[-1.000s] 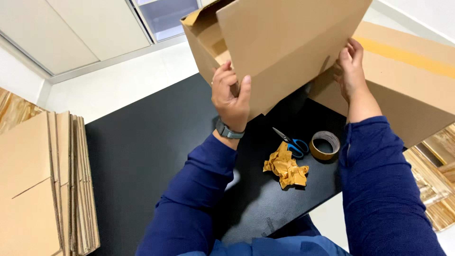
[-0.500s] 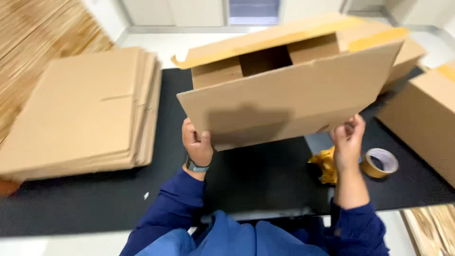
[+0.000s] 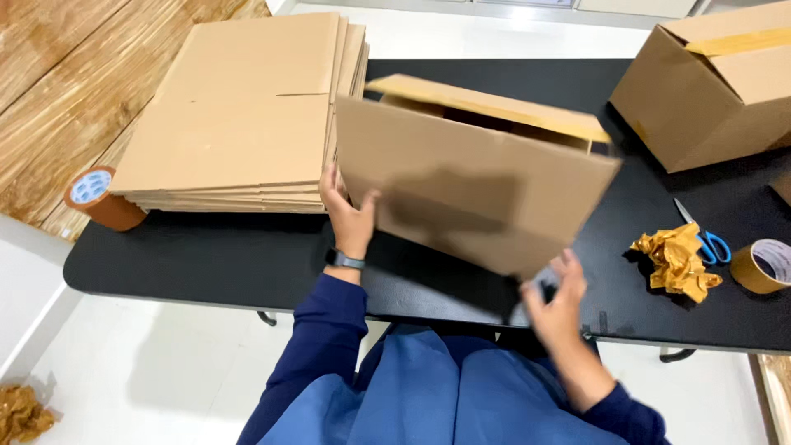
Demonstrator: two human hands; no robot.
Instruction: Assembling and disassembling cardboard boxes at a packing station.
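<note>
An open brown cardboard box (image 3: pixel 470 177) is held tilted above the black table (image 3: pixel 206 255), its open top facing away from me. My left hand (image 3: pixel 350 216) grips the box's lower left edge, thumb on the near face. My right hand (image 3: pixel 556 292) is at the box's lower right corner, fingers touching the bottom edge; the hand is blurred. I wear dark blue sleeves and a wristwatch on the left wrist.
A stack of flat cardboard sheets (image 3: pixel 247 115) lies at the left. A brown tape roll (image 3: pixel 100 198) sits at the table's left end. A taped box (image 3: pixel 709 82), blue-handled scissors (image 3: pixel 700 235), crumpled brown tape (image 3: pixel 676 259) and another tape roll (image 3: pixel 765 265) are at the right.
The view has swung left and the box has come down lower and tilted clockwise. My right hand has slid from the right edge down to the bottom right corner.
</note>
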